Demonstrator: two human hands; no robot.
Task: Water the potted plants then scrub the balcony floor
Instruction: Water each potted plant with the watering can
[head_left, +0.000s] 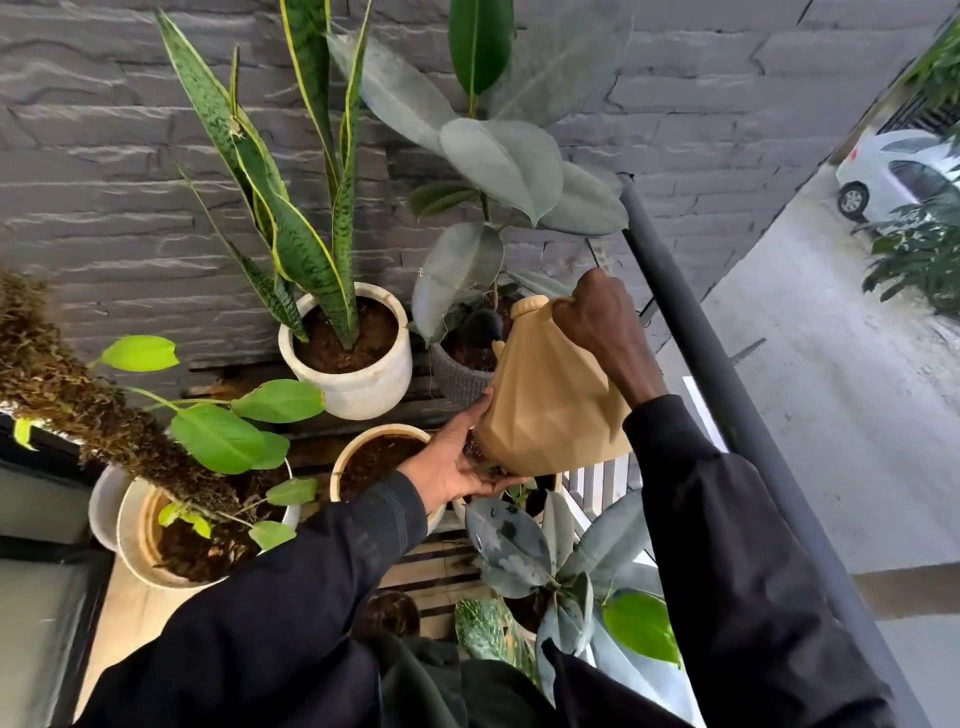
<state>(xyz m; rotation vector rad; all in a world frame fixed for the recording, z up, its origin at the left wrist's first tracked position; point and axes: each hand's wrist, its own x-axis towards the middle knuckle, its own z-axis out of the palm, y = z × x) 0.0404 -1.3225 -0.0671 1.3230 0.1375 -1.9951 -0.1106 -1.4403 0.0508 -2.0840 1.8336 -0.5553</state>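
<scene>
While right hand (592, 322) grips can (545, 405) top and left hand (457, 467) props its base, fingers flat, spout (485, 325) sits over grey pot (457, 382) of rubber plant (498, 161). White pot (363, 389): snake plant (296, 239) in soil (343, 338); cream pot (336, 470) looks soil-only, partly hidden.

I list, against the wall (104, 171): snake-plant pot (358, 387) left, rubber-plant pot (457, 384) right, jug (545, 410) just before it. Nearer: moss-pole pot (132, 540) left, soil pot (363, 441) right.
</scene>
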